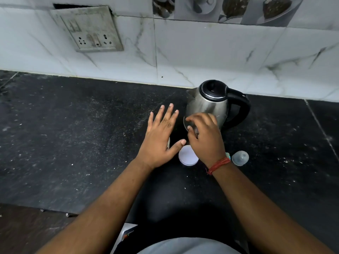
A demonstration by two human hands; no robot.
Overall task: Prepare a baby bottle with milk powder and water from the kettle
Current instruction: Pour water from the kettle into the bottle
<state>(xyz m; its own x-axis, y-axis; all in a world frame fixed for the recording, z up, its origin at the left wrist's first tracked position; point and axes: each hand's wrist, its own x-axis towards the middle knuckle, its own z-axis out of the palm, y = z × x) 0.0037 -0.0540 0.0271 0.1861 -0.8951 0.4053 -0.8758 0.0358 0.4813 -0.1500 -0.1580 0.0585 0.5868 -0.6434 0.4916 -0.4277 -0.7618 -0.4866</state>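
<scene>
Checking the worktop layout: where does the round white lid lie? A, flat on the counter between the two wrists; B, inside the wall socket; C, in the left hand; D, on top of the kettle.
A: the white lid lies flat on the black counter, between the wrists, nearer than the kettle.

The right hand covers most of a clear, glassy round thing in front of the kettle, so what it is cannot be told; the kettle's foot is hidden behind the same hand; a small teal piece shows only a sliver past the wrist; a box-like thing at the lower edge is cut off and blurred.
</scene>
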